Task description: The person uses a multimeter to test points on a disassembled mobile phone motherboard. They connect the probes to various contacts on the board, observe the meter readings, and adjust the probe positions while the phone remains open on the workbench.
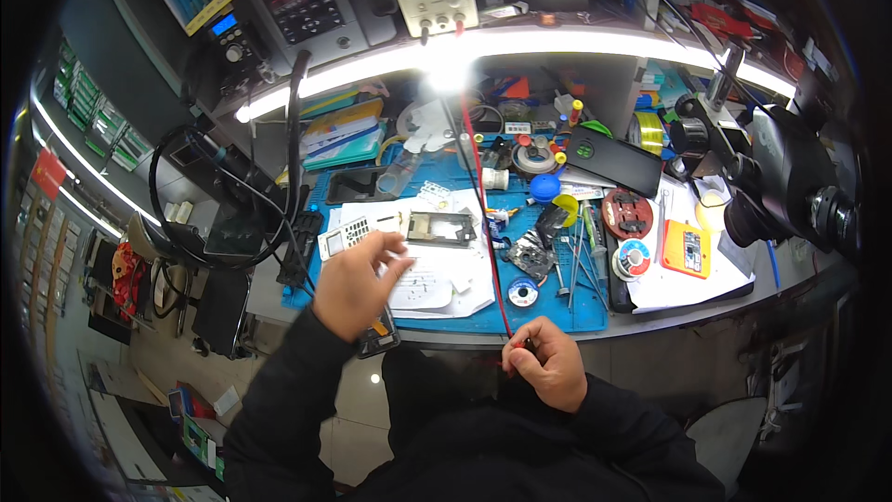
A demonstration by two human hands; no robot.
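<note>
Glowing strip light (576,43); tiled floor (358,409)

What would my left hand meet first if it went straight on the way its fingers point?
Probably the dark frame on the paper, just beyond your left hand, though depth is unclear and the hand might pass above.

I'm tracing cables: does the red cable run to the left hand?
No, the red cable runs down to the right hand.

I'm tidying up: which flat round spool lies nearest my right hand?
The small white-and-blue round spool, just beyond your right hand; the red, white and blue round spool lies farther right.
</note>
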